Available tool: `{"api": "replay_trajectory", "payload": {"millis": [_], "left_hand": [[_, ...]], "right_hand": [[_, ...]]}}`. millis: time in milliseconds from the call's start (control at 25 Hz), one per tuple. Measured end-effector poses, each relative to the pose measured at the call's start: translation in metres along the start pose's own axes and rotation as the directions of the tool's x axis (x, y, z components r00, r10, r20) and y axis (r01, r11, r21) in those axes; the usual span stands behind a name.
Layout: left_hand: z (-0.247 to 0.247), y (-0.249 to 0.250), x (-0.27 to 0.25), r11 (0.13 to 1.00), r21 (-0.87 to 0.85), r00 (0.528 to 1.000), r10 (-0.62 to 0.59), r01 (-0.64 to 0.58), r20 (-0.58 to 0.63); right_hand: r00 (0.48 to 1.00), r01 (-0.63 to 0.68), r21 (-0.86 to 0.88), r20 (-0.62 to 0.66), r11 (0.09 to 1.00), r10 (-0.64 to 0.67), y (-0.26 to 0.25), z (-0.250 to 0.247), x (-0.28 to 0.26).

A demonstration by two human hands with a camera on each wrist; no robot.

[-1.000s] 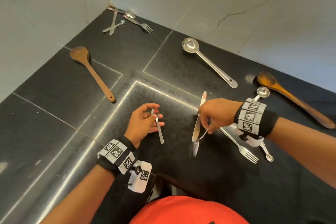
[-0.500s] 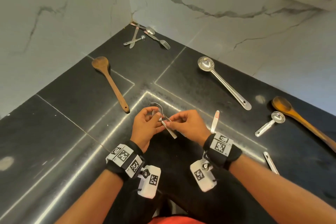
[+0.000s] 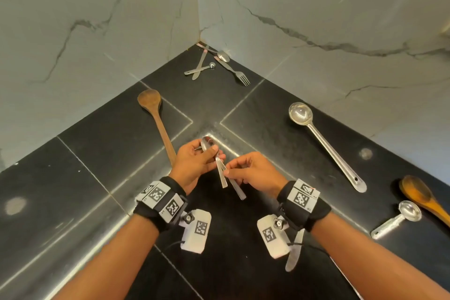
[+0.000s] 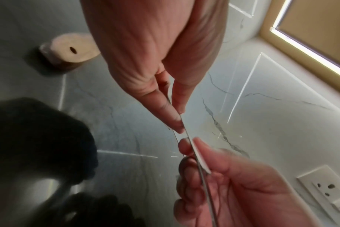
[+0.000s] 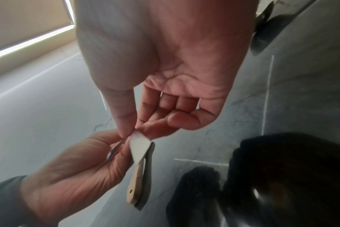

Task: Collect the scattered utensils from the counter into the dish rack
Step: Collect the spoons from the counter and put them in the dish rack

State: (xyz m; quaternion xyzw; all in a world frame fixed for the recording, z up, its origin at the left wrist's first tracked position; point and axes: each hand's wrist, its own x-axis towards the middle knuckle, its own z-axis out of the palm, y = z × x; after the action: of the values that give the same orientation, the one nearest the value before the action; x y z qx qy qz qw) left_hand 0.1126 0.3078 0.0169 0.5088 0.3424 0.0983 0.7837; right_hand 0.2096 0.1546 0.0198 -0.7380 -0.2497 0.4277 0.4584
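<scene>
From the head we look steeply down at the tabletop point(image 3: 73, 190) corner. Our two wrist cameras sit very close under the palms, facing upward toward the marble walls; all three share the left hand point(image 3: 194, 163) meeting the right hand point(image 3: 255, 173).

No readable text; the wristbands point(image 3: 162, 198) carry only square black-and-white marker patterns.

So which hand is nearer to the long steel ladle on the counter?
Right. The right hand is on the ladle's side, with bare counter between them. The left hand is beyond it, further from the ladle.
</scene>
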Motion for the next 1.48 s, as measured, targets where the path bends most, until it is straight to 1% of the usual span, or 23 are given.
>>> {"api": "replay_trajectory", "payload": {"millis": [80, 160, 240, 320, 400, 440, 480, 520, 560, 600, 640, 720, 760, 840, 960, 1040, 1120, 1240, 1360, 1440, 1480], "left_hand": [[-0.003, 0.012, 0.013, 0.998, 0.054, 0.999, 0.039, -0.039, -0.014], [-0.008, 0.024, 0.023, 0.994, 0.089, 0.997, 0.068, -0.064, -0.046], [-0.015, 0.036, 0.03, 0.992, 0.096, 0.993, 0.089, -0.081, -0.083], [-0.025, 0.047, 0.036, 0.989, 0.114, 0.988, 0.108, -0.096, -0.108], [-0.039, 0.058, 0.042, 0.985, 0.135, 0.983, 0.123, -0.104, -0.137], [-0.045, 0.062, 0.045, 0.985, 0.137, 0.98, 0.127, -0.106, -0.152], [-0.051, 0.066, 0.047, 0.985, 0.136, 0.978, 0.129, -0.108, -0.162], [-0.057, 0.068, 0.046, 0.986, 0.132, 0.977, 0.129, -0.107, -0.172], [-0.062, 0.07, 0.045, 0.987, 0.128, 0.977, 0.124, -0.102, -0.176], [-0.066, 0.071, 0.044, 0.988, 0.121, 0.977, 0.117, -0.097, -0.175], [-0.07, 0.071, 0.042, 0.989, 0.117, 0.978, 0.11, -0.09, -0.177], [-0.078, 0.07, 0.039, 0.99, 0.114, 0.978, 0.1, -0.08, -0.183], [-0.081, 0.07, 0.037, 0.991, 0.11, 0.977, 0.095, -0.075, -0.192], [-0.087, 0.071, 0.036, 0.992, 0.105, 0.976, 0.087, -0.067, -0.197], [-0.089, 0.072, 0.036, 0.992, 0.11, 0.975, 0.082, -0.061, -0.204], [-0.086, 0.071, 0.037, 0.992, 0.107, 0.977, 0.082, -0.062, -0.198], [-0.08, 0.07, 0.037, 0.993, 0.098, 0.981, 0.076, -0.059, -0.18], [-0.069, 0.067, 0.037, 0.994, 0.092, 0.985, 0.071, -0.057, -0.159], [-0.06, 0.064, 0.037, 0.993, 0.107, 0.987, 0.067, -0.051, -0.144], [-0.056, 0.063, 0.036, 0.993, 0.108, 0.99, 0.059, -0.045, -0.13], [-0.055, 0.062, 0.036, 0.993, 0.11, 0.99, 0.057, -0.043, -0.125]], "right_hand": [[0.999, -0.031, -0.057, 0.034, 0.998, 0.033, -0.009, -0.008, 0.019], [0.999, -0.041, -0.157, 0.011, 0.987, 0.043, -0.017, -0.017, 0.049], [0.999, 0.026, -0.342, -0.029, 0.939, -0.038, -0.028, -0.026, 0.089], [0.993, 0.099, -0.559, 0.001, 0.823, -0.118, -0.045, -0.034, 0.135], [0.987, 0.147, -0.747, 0.063, 0.648, -0.151, -0.067, -0.038, 0.186], [0.982, 0.172, -0.812, 0.097, 0.557, -0.162, -0.077, -0.039, 0.21], [0.976, 0.198, -0.851, 0.128, 0.486, -0.173, -0.086, -0.039, 0.233], [0.972, 0.219, -0.871, 0.153, 0.44, -0.18, -0.094, -0.038, 0.253], [0.971, 0.221, -0.884, 0.158, 0.412, -0.182, -0.098, -0.037, 0.271], [0.975, 0.197, -0.895, 0.135, 0.4, -0.178, -0.101, -0.038, 0.284], [0.979, 0.157, -0.9, 0.087, 0.408, -0.186, -0.103, -0.038, 0.296], [0.977, 0.038, -0.903, -0.057, 0.428, -0.207, -0.103, -0.043, 0.312], [0.974, -0.016, -0.905, -0.11, 0.425, -0.199, -0.102, -0.045, 0.314], [0.972, -0.053, -0.916, -0.138, 0.397, -0.189, -0.099, -0.053, 0.314], [0.95, -0.005, -0.929, -0.12, 0.371, -0.288, -0.093, -0.055, 0.296], [0.947, 0.004, -0.924, -0.119, 0.383, -0.297, -0.087, -0.054, 0.276], [0.955, -0.01, -0.91, -0.132, 0.414, -0.266, -0.076, -0.056, 0.257], [0.963, 0.031, -0.908, -0.084, 0.418, -0.255, -0.062, -0.066, 0.234], [0.967, 0.074, -0.9, -0.041, 0.43, -0.253, -0.061, -0.075, 0.219], [0.967, 0.095, -0.911, -0.012, 0.402, -0.254, -0.063, -0.077, 0.215], [0.968, 0.105, -0.926, 0.012, 0.362, -0.249, -0.066, -0.077, 0.213]]}}
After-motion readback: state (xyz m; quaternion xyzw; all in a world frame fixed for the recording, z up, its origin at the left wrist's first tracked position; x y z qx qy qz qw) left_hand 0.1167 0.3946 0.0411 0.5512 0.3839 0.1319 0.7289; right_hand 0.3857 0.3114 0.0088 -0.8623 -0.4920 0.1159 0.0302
